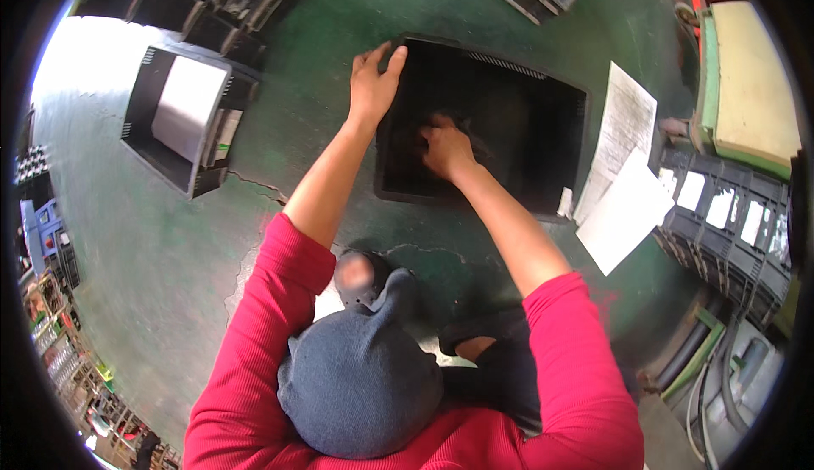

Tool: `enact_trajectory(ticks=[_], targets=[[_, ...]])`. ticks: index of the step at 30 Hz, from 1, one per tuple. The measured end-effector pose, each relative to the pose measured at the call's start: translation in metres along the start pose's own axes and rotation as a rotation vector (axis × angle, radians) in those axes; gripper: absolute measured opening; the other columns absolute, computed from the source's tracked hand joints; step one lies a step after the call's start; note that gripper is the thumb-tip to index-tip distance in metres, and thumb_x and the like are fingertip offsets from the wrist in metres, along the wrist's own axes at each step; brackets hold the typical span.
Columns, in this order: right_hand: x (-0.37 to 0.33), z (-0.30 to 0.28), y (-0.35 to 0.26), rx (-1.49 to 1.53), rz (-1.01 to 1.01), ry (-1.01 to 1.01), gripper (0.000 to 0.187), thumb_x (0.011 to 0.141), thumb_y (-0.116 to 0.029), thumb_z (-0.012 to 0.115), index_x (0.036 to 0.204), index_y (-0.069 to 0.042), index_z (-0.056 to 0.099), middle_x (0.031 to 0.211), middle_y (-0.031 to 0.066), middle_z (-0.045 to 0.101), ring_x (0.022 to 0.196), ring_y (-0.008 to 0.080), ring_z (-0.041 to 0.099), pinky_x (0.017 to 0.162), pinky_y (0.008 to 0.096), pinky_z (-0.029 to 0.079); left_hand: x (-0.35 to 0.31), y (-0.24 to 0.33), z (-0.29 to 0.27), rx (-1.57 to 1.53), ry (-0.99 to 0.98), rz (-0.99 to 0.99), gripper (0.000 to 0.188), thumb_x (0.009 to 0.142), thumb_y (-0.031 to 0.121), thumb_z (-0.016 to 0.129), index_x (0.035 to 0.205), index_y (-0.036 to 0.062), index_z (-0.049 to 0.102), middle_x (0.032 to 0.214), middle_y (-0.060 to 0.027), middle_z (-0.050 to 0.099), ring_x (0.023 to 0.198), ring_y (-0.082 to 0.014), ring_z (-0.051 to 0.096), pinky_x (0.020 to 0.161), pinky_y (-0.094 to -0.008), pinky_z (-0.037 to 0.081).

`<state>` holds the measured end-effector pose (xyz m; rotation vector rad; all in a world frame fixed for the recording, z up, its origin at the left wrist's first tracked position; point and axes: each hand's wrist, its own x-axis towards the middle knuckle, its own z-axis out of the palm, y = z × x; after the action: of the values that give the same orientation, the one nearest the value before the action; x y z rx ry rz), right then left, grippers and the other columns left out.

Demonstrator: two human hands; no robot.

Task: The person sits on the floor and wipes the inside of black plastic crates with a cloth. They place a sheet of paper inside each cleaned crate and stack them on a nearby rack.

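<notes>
A black plastic crate (483,202) with slotted vents along its far wall lies on the green floor in front of me. At its far left corner, my left hand (376,88) grips the rim, with the thumb along the edge and the fingers on the outer side. My right hand (448,148) reaches down inside the crate, its fingers bent and drawn together. Something dark lies at those fingertips, but the black interior hides its shape, so what I hold there cannot be made out.
White paper sheets (626,211) lie right of the crate. A smaller dark bin (161,156) stands to the left; stacked dark crates (195,25) are at the far left. Grey crates (721,216) and machine parts with cables (721,385) line the right. Cracks run across the floor (153,250).
</notes>
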<state>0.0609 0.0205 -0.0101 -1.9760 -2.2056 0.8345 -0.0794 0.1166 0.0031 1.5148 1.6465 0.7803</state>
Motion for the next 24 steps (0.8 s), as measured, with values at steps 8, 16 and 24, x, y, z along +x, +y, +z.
enact_trajectory(ticks=[8, 16, 24], targets=[[-0.058, -0.016, -0.080, 0.500, -0.419, 0.299, 0.019, 0.073, -0.014, 0.065, 0.084, -0.006, 0.052, 0.089, 0.0099, 0.050, 0.087, 0.0295, 0.055, 0.074, 0.0370, 0.048, -0.041, -0.030, -0.049, -0.570, -0.599, -0.369, 0.052, 0.091, 0.038, 0.052, 0.139, 0.0253, 0.037, 0.084, 0.0077, 0.047, 0.070, -0.0052, 0.041, 0.058, -0.0216, 0.039], [0.036, -0.018, -0.079, 0.349, -0.347, 0.620, 0.014, 0.078, -0.010, 0.062, 0.089, -0.006, 0.055, 0.089, 0.0117, 0.051, 0.079, 0.0337, 0.057, 0.064, 0.0406, 0.047, -0.024, -0.049, -0.042, -0.919, -0.594, -0.580, 0.059, 0.092, 0.057, 0.033, 0.136, 0.0192, 0.040, 0.084, 0.0071, 0.049, 0.070, -0.0062, 0.042, 0.065, -0.0246, 0.039], [0.049, -0.026, -0.068, 0.439, -0.332, 0.668, 0.010, 0.074, -0.012, 0.066, 0.081, -0.005, 0.062, 0.081, 0.0092, 0.055, 0.076, 0.0302, 0.058, 0.065, 0.0383, 0.047, -0.027, -0.047, -0.035, -0.920, -0.508, -0.619, 0.059, 0.094, 0.056, 0.026, 0.135, 0.0177, 0.042, 0.074, 0.0070, 0.044, 0.065, -0.0066, 0.037, 0.058, -0.0222, 0.031]])
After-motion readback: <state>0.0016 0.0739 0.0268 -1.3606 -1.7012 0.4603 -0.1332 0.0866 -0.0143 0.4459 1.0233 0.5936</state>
